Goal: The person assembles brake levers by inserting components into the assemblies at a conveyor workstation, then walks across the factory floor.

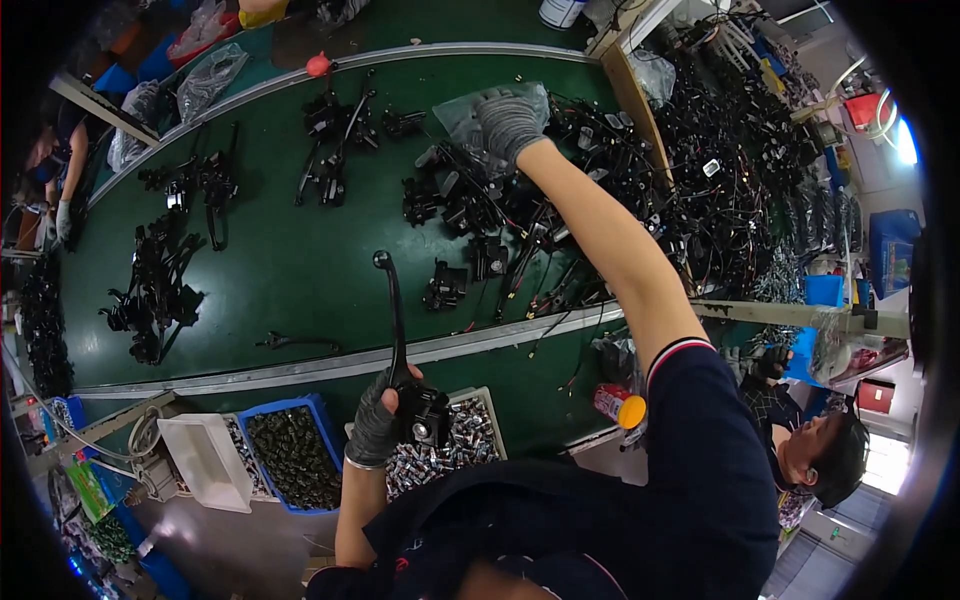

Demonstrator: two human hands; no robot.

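While the black brake lever (400,340) is standing upright above the bin of small metal parts (455,450), the left hand (378,420) is gripping its base; the right hand (510,122) is closing on a clear plastic bag (470,112) over the green tabletop (280,270).

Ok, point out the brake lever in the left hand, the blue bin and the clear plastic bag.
brake lever (394,320), head view, on its long black blade.
blue bin (325,415), head view, on its right rim.
clear plastic bag (455,115), head view, on its left part.

Parts bins (290,455) sit before the belt (280,280); cable pile (740,180) right.
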